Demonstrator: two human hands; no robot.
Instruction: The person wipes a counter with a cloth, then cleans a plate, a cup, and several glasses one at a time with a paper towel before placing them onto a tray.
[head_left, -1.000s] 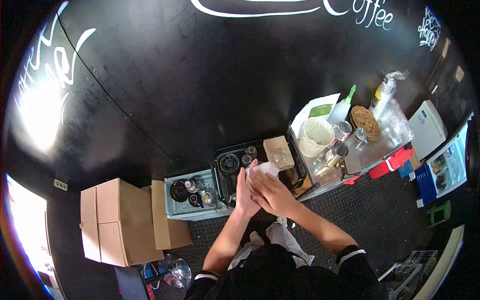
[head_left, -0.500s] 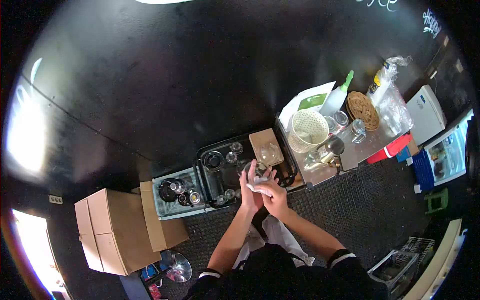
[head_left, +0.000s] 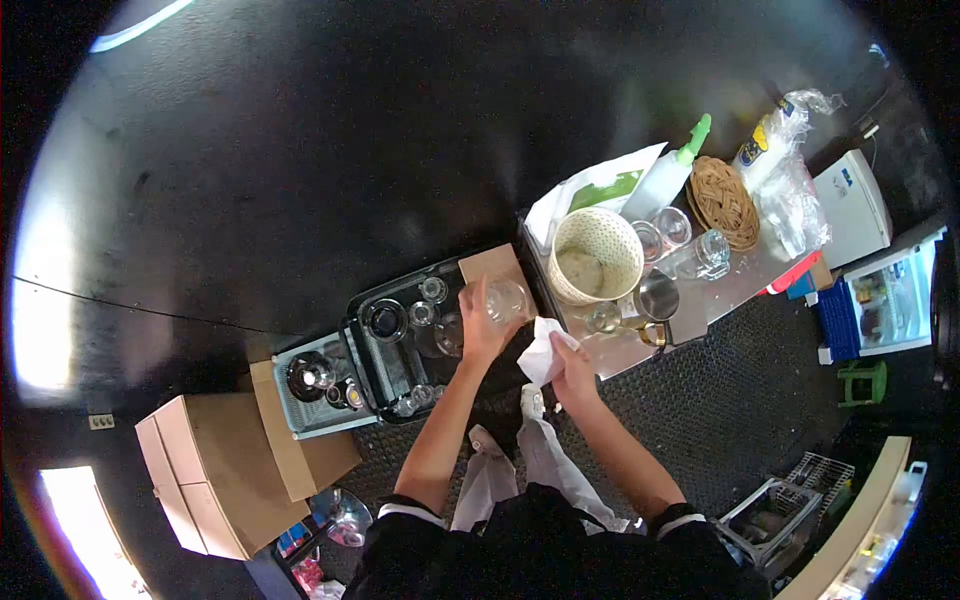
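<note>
My left hand (head_left: 484, 325) is closed around a clear rounded glass vessel (head_left: 507, 298), over the cardboard at the right end of the black tray. The thumb is on the near side and the fingers on the left of it. My right hand (head_left: 573, 376) pinches a crumpled white cloth (head_left: 541, 352), held apart from the glass near the counter's left corner. Another clear glass vessel (head_left: 449, 335) is in the tray (head_left: 351, 330), just left of my left hand. Several smaller glass pieces stand farther left in the tray.
A metal counter (head_left: 722, 296) at the right bears a cream perforated basket (head_left: 597, 255), glass jars (head_left: 672, 226), a spray bottle (head_left: 662, 185), a wicker basket (head_left: 723, 204) and a metal pitcher (head_left: 657, 296). A pale blue crate (head_left: 297, 412) and cardboard boxes (head_left: 215, 475) stand left.
My hands, together around the cloth and glass before, have parted. The left is now on the glass vessel over the cardboard; the right has moved right with the cloth. The view has shifted.
</note>
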